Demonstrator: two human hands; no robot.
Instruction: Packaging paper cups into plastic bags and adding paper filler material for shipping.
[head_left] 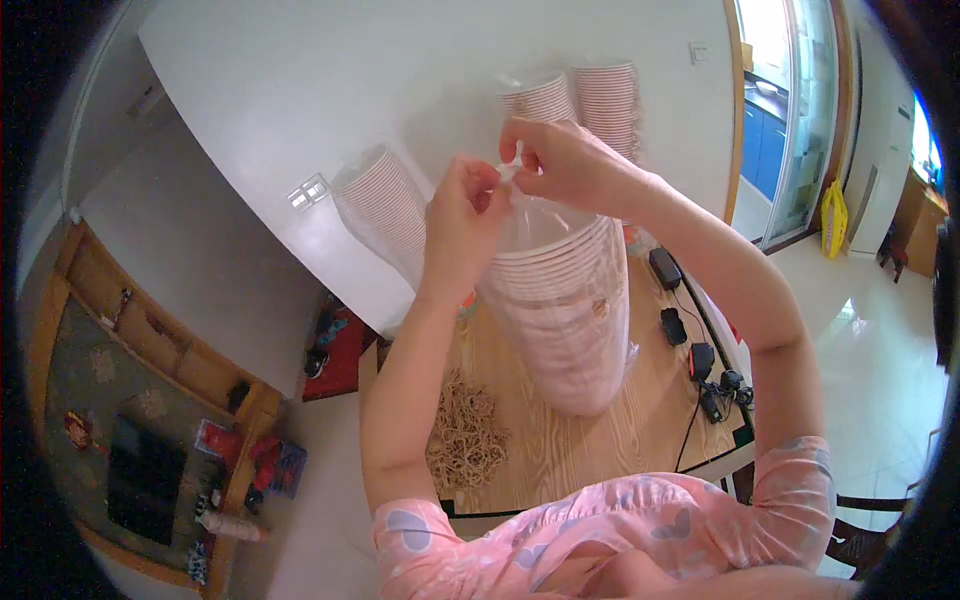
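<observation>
A tall stack of nested white paper tubs (pixel 565 320) stands on the wooden table, wrapped in a clear plastic bag (pixel 540 222). Above the stack's rim, the bag's top is gathered between my two hands. My left hand (pixel 464 222) pinches the gathered plastic from the left, fingers curled. From the right, my right hand (pixel 575 165) is closed on the same plastic, thumb and forefinger together. The exact fold or knot between the fingertips is too small to make out. A loose pile of tan twine (pixel 467 435) lies on the table near my left forearm.
Behind stand more bagged tub stacks, one at left (pixel 382 205), another behind my hands (pixel 538 98) and one at right (pixel 607 105). Black power adapters (pixel 703 360) with cords line the right side of the wood-grain table (pixel 530 460). A white wall (pixel 330 80) rises behind.
</observation>
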